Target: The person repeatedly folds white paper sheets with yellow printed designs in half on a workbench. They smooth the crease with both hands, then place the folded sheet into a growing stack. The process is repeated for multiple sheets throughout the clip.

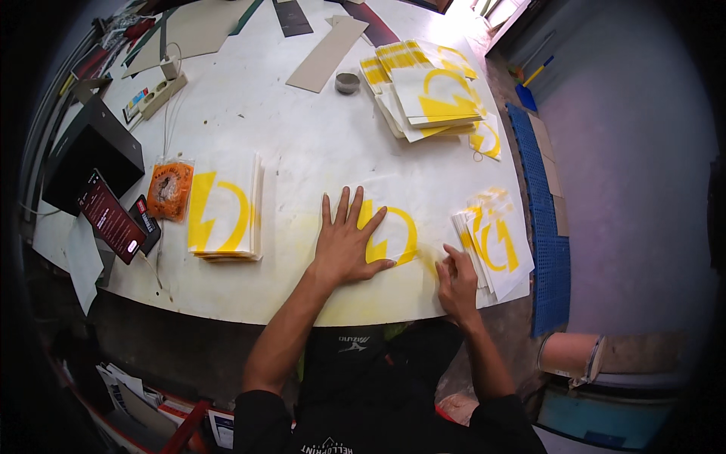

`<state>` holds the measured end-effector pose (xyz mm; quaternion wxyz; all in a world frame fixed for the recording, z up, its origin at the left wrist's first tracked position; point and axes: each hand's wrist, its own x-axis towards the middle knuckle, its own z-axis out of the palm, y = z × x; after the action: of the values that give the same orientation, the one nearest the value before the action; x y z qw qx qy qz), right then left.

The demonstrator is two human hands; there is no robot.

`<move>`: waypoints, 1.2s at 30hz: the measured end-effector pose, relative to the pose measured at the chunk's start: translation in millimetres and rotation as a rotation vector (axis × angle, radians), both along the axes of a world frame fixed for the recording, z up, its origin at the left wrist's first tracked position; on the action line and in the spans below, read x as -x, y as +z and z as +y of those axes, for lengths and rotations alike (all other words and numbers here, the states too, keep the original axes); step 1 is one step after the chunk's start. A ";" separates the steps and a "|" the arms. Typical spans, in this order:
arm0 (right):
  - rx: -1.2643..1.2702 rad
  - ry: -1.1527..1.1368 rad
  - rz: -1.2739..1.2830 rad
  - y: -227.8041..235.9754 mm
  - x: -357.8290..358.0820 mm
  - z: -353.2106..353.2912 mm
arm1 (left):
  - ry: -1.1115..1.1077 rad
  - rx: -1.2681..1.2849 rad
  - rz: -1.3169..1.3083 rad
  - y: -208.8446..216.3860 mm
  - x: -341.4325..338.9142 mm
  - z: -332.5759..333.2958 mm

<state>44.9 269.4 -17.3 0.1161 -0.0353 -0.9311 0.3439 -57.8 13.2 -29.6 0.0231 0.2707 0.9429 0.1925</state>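
My left hand (pixel 346 246) lies flat with its fingers spread on a white sheet with a yellow print (pixel 406 227), in front of me on the table. Its palm and fingers cover the left part of the print. Just to the right, my right hand (pixel 456 284) has its fingers curled together. A faint, blurred yellowish edge shows at its fingertips, too smeared to name. Beside that hand is a loosely fanned pile of printed white pieces (pixel 499 246). To the left stands a neater stack of the same yellow-printed pieces (pixel 219 216).
Taller printed stacks (pixel 439 94) stand at the back right, near a small round grey container (pixel 347 83). Grey board strips (pixel 327 57) lie at the back. On the left are an orange packet (pixel 170 189), a phone (pixel 111 216), a black box (pixel 94 147) and a power strip (pixel 155 98).
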 end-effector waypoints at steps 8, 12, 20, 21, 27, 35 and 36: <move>-0.106 -0.048 0.124 -15.4 -48.0 -63.6 | 0.028 -0.008 0.059 -12.6 -1.5 -0.8; -0.107 0.006 0.146 -9.3 -51.9 -75.4 | 0.025 0.003 0.037 -4.7 -1.6 -0.4; -0.224 -0.062 0.275 -4.6 -40.9 -28.1 | 0.024 0.036 0.038 -3.2 0.9 3.4; -0.159 -0.031 0.239 -6.3 -47.1 -42.5 | 0.021 0.048 0.037 -3.7 -0.1 4.6; -0.131 -0.011 0.202 -20.1 -37.5 -52.3 | 0.000 0.066 0.013 -1.2 -0.3 5.3; -0.152 -0.142 0.276 -24.1 -8.3 -15.2 | -0.048 -0.040 0.188 -3.2 -1.5 1.9; -0.185 -0.132 0.258 -32.5 -7.8 -22.1 | -0.066 -0.068 0.178 -0.6 -6.3 1.4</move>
<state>52.7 247.3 -49.8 0.2599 -0.0408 -0.9318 0.2502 -51.5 14.6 -30.2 -0.0637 0.3183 0.9248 0.1985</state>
